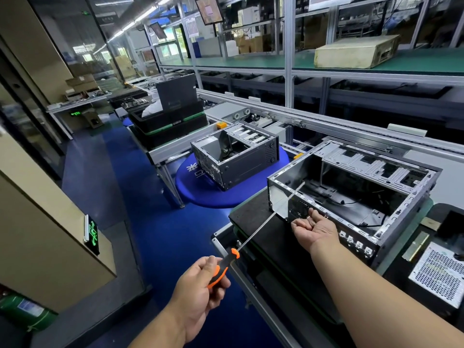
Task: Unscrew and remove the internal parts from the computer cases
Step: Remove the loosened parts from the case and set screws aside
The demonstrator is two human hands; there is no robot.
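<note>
At seven o'clock the left hand (pixel 198 285) gripped the orange-and-black handle of a long-shafted screwdriver (pixel 223 268), fingers curled round it. Its thin steel shaft ran up toward one o'clock, and its tip lay over the near left corner of the open grey metal computer case (pixel 351 197). At eleven o'clock, well apart, a smaller open black-and-grey computer case (pixel 233 159) sat on a round blue stool top (pixel 200 194). Behind it, further toward eleven, stood stacked black trays (pixel 170 124).

The large case lay on a black mat (pixel 253 222) on the work surface (pixel 416 217), its top open and its inside mostly bare, with a black cable on the floor panel. The right hand (pixel 313 228) rested palm up against the case's near rim at five o'clock, fingers loosely curled together; whether they held a small screw I could not tell. At four o'clock a perforated silver metal power supply box (pixel 439 275) lay beside the case.
</note>
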